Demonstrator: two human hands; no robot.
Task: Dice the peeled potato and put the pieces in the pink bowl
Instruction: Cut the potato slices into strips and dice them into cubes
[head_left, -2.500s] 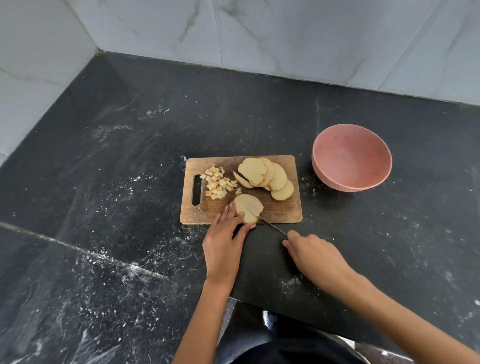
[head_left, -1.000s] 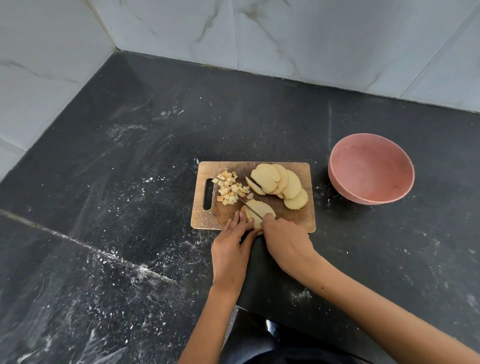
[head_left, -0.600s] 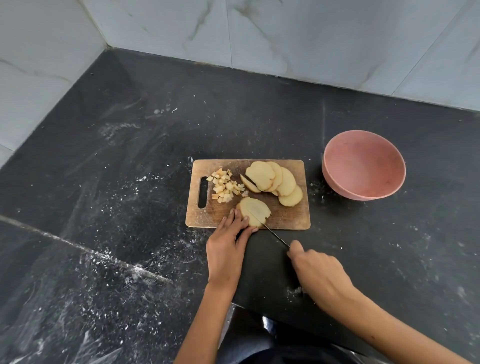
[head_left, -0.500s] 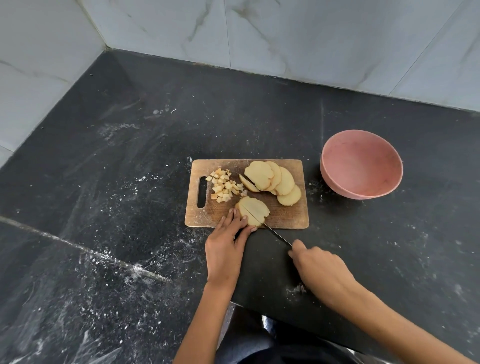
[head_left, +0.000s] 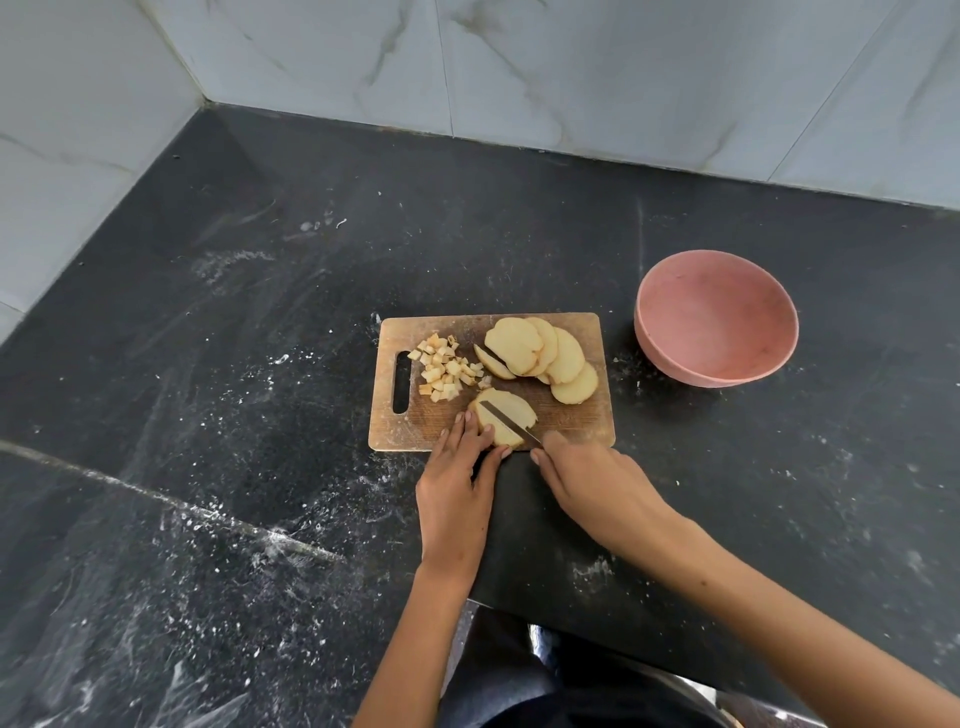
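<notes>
Your right hand (head_left: 592, 480), clamped on knife (head_left: 506, 414), has slid back in w/ blade across the potato slice (head_left: 506, 415) at board's (head_left: 582, 423) 6 o'clock; left hand (head_left: 457, 480), fingers flat, pins it. Strips next; pink bowl (head_left: 717, 317) at 3 o'clock holds nothing.

Worn wooden cutting board (head_left: 582, 421), matt pink bowl (head_left: 670, 358), dusty dark stone counter (head_left: 260, 364), glossy marbled wall tiles (head_left: 571, 67)
</notes>
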